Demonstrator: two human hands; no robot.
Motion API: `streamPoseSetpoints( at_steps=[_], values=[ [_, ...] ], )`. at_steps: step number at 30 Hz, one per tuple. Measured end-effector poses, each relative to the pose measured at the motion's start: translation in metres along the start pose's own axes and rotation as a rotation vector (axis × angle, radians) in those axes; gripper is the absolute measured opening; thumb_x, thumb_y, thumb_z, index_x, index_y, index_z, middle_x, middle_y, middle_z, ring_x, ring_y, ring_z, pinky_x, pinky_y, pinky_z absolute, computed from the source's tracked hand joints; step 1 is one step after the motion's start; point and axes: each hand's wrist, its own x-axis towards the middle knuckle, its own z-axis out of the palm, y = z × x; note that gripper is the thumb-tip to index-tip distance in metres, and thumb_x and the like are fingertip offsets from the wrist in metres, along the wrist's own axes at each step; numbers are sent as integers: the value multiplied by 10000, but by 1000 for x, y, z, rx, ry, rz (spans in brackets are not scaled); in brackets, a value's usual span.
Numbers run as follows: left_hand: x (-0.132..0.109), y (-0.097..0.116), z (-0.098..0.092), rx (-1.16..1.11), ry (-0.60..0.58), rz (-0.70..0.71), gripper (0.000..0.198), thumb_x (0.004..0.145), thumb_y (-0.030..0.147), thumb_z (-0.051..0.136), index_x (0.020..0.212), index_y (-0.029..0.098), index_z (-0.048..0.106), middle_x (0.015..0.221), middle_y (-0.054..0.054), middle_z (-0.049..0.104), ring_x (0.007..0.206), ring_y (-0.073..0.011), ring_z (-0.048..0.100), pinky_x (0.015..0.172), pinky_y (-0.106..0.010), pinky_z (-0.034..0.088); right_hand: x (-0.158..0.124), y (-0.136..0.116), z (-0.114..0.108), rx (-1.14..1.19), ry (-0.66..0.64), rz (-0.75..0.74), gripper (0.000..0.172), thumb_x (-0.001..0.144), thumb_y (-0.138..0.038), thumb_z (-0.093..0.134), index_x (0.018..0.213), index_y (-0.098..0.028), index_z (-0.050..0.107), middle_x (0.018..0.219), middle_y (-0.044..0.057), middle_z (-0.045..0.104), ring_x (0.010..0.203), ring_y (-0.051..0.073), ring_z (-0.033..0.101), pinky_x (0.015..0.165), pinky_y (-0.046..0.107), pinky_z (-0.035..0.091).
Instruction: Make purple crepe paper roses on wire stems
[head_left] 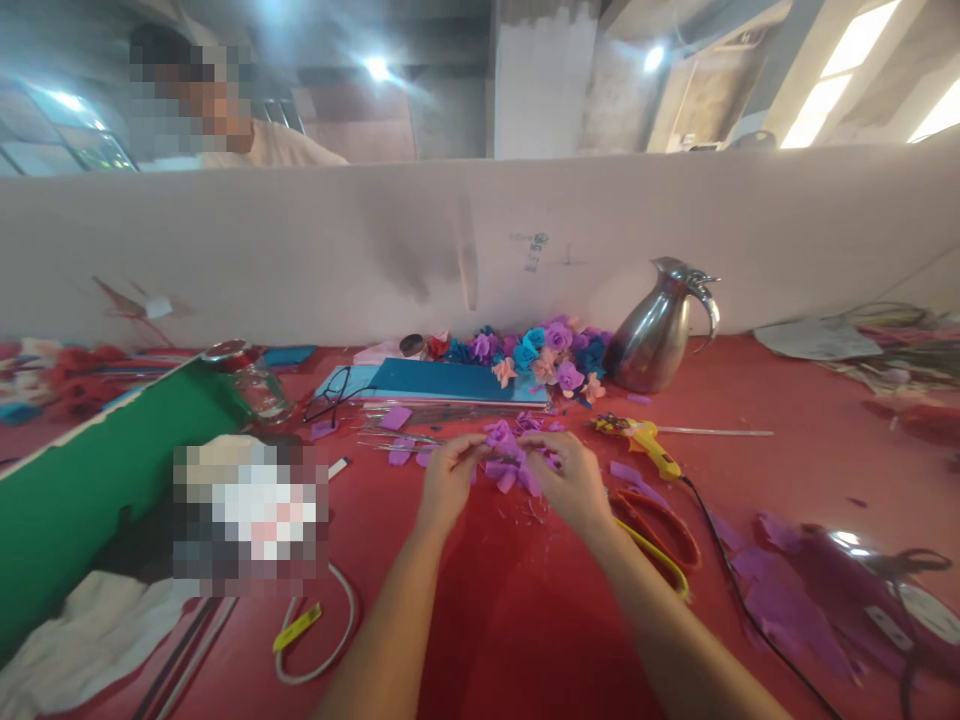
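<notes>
A purple paper flower (501,436) is between my two hands, above the red table. My left hand (451,482) pinches it from the left, fingers closed. From the right, my right hand (571,478) has its fingertips closed at the flower's edge; the exact grip there is partly hidden. Cut purple paper petals (507,478) lie just below and around the fingers. Thin wire stems (409,438) are spread to the left of my left hand. Close to my right forearm lie scissors with red and yellow handles (660,530).
A yellow glue gun (654,450) with a black cord lies right of my hands. Behind are a bunch of paper flowers (555,355), blue sheets (442,380), glasses (330,397) and a steel jug (651,330). A glass jar (259,385) and green board (97,490) stand left. A person is beyond the partition (322,240).
</notes>
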Motion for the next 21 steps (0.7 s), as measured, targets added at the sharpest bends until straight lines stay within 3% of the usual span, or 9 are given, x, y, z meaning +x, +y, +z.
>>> streamPoseSetpoints(
  at_steps=[3,5,11,21],
  values=[
    [0,-1,-2,20,-60,82,107,719,276,652,726,211,737,736,-26,710,720,-184,627,721,-291,464,-1,-11,-11,432,-6,89,207,819,-319,543,885,-205,704,834,50,711,804,198,633,766,319,465],
    [0,-1,-4,33,-64,137,99,718,266,657,712,215,742,730,-32,699,708,-181,613,697,-286,459,-2,-17,-17,542,-39,99,211,814,-361,574,868,-199,697,811,43,706,786,184,631,743,292,459],
    [0,0,-6,9,-94,201,133,741,287,643,719,205,745,724,-51,674,689,-181,598,676,-299,475,-2,-21,-21,401,-102,78,213,792,-367,604,869,-190,693,803,34,700,719,157,604,662,256,440],
    [0,7,-5,122,-180,322,158,796,287,615,726,209,733,672,-35,649,656,-158,571,659,-271,437,0,-20,-23,363,-155,33,168,793,-313,576,782,-192,692,728,22,697,681,153,609,658,257,443]
  ],
)
